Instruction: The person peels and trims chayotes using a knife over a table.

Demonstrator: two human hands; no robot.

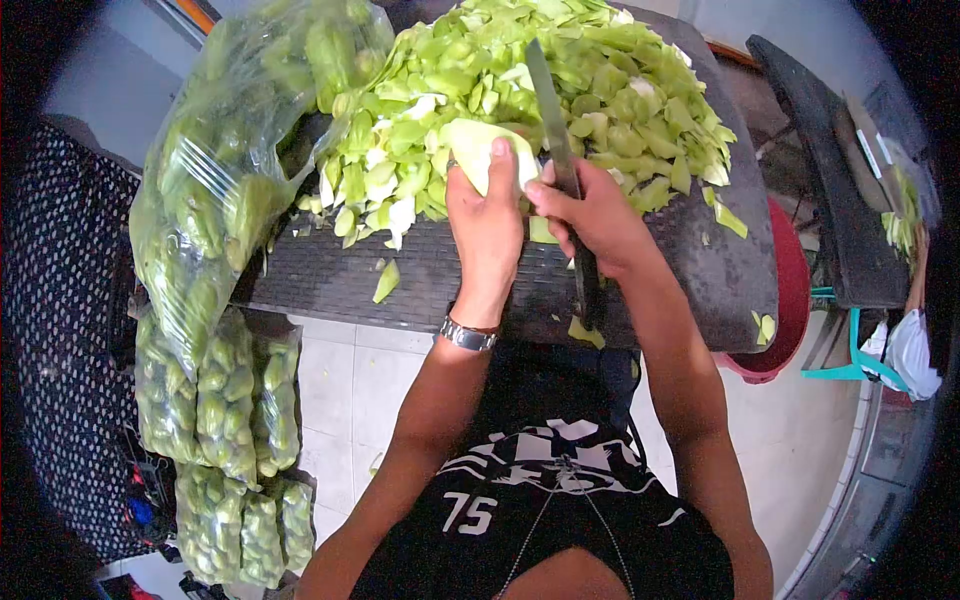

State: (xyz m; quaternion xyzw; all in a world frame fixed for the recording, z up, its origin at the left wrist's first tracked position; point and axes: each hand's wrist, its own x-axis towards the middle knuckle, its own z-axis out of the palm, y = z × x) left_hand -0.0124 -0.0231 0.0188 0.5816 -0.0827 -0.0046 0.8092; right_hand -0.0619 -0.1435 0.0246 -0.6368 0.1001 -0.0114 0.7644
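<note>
A pale green, peeled fruit (470,150) is gripped in my left hand (485,225), with the thumb pressed along its side. I cannot tell its exact kind. My right hand (605,220) is closed around a long knife (548,105); the blade points up and away while the dark lower end extends toward the table edge. The knife stands just right of the fruit, and my right fingertips are at the fruit's lower right side. Behind both hands spreads a big heap of thin green slices (640,110) on the dark woven table (350,270).
A large clear bag of whole green fruits (215,190) hangs over the table's left side. Several smaller filled bags (225,400) are stacked below it. To the right are a red tub (790,290), a teal stool (855,360) and another person's arm (917,265) near a second table (830,180).
</note>
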